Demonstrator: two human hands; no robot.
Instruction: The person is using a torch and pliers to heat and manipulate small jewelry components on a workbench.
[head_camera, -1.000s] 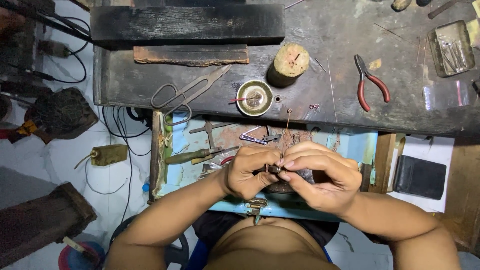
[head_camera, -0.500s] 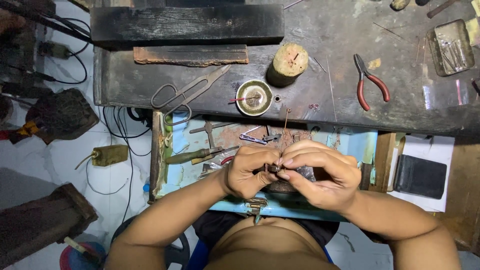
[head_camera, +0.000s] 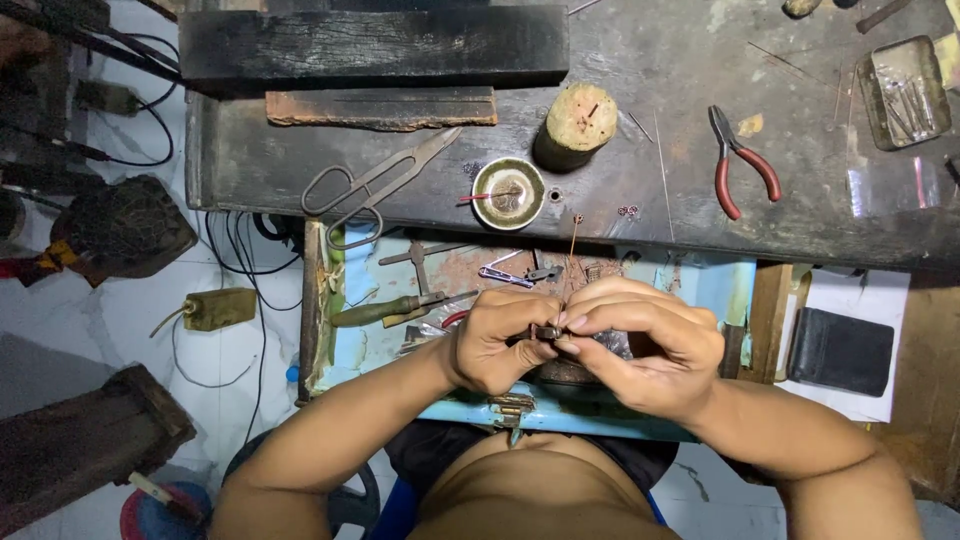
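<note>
hands (head_camera: 590, 335) barely shifted; pinched piece (head_camera: 547, 331) mostly hidden.

There is only one view, from a camera on the person's head, looking almost straight down over the bare chest and forearms at the left hand (head_camera: 495, 345) and right hand (head_camera: 645, 350), which meet low in the middle of the picture. It sits fairly near, so the hands loom large. Beyond the grip lies the dark table (head_camera: 640, 190) across the top, with pale floor (head_camera: 90, 330) to the left.
</note>
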